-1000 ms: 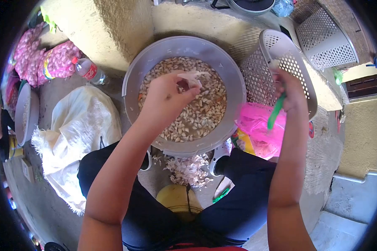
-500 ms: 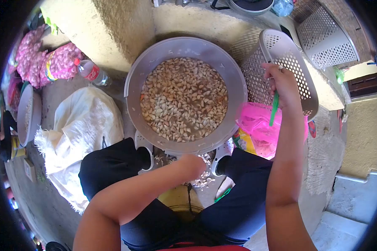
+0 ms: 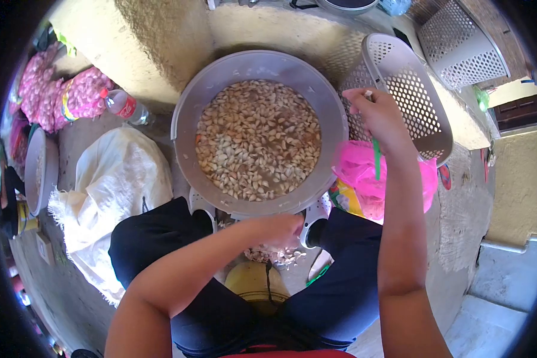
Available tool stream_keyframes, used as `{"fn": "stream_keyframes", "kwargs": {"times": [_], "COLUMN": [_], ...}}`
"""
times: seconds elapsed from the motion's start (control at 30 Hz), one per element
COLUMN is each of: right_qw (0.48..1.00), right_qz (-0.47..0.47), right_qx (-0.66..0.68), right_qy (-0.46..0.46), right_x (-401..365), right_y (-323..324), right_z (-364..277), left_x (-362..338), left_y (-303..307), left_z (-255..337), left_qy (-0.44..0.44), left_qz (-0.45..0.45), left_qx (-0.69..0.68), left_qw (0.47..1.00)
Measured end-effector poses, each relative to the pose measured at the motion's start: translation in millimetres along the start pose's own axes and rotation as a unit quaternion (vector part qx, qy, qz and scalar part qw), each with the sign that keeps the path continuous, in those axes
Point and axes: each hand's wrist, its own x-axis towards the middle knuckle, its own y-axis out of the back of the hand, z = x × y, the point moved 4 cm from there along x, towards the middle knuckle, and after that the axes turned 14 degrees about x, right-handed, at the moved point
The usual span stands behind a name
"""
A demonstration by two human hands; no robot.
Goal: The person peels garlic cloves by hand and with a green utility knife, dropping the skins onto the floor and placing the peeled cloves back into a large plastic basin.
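A large grey basin (image 3: pixel 182 89) in front of my knees holds many pale cloves (image 3: pixel 259 140) in cloudy water. My right hand (image 3: pixel 383 119) is raised beside the basin's right rim, in front of the perforated basket (image 3: pixel 431 89). Its fingers are closed round a green-handled tool (image 3: pixel 376 158), and something small and pale shows at the fingertips. Below the basin's near rim my left hand (image 3: pixel 283 230) is blurred, above scattered peelings (image 3: pixel 274 255). Whether it holds anything cannot be made out.
A pink plastic bag (image 3: pixel 420 179) lies right of the basin. To the left are a white sack (image 3: pixel 122 167), a bottle (image 3: pixel 127 106), pink net bags (image 3: pixel 86 92) and a smaller basin (image 3: pixel 52 164). Another perforated basket (image 3: pixel 465 48) stands at the upper right.
My right hand has moved left and slightly closer to the basin with the green-handled tool. My left hand has shifted a little right and up. The view has shifted slightly.
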Motion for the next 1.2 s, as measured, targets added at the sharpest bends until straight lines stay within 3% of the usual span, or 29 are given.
{"fn": "stream_keyframes", "kwargs": {"times": [0.03,0.1,0.17,0.23,0.33,0.5,0.7,0.87,1.2], "right_qw": [1.000,0.997,0.993,0.989,0.979,0.972,0.977,0.984,0.986], "right_qz": [-0.012,-0.038,-0.077,-0.123,-0.188,-0.225,-0.154,-0.115,-0.094], "right_qx": [-0.021,-0.062,-0.087,-0.073,0.001,0.062,0.072,0.095,0.091], "right_qy": [0.010,0.032,0.003,-0.035,-0.074,-0.020,0.126,0.096,0.103], "right_x": [-1,-2,-6,-13,-26,-34,-34,-33,-31], "right_y": [-3,-10,-19,-30,-49,-68,-75,-77,-75], "right_z": [0,-1,-1,-3,-8,-17,-26,-25,-23], "left_x": [0,6,-4,-28,-48,-61,-67,-68,-66], "left_y": [17,50,84,119,143,151,158,159,157], "left_z": [0,-9,-16,-6,-9,-9,-9,-12,-11], "left_qy": [0.032,-0.040,-0.087,-0.081,-0.109,-0.161,-0.152,-0.102,-0.111], "left_qz": [0.010,0.115,0.157,0.281,0.336,0.360,0.421,0.423,0.384], "left_qx": [-0.092,-0.164,-0.435,-0.492,-0.529,-0.513,-0.500,-0.472,-0.496], "left_qw": [0.995,0.979,0.883,0.820,0.772,0.762,0.741,0.767,0.771]}}
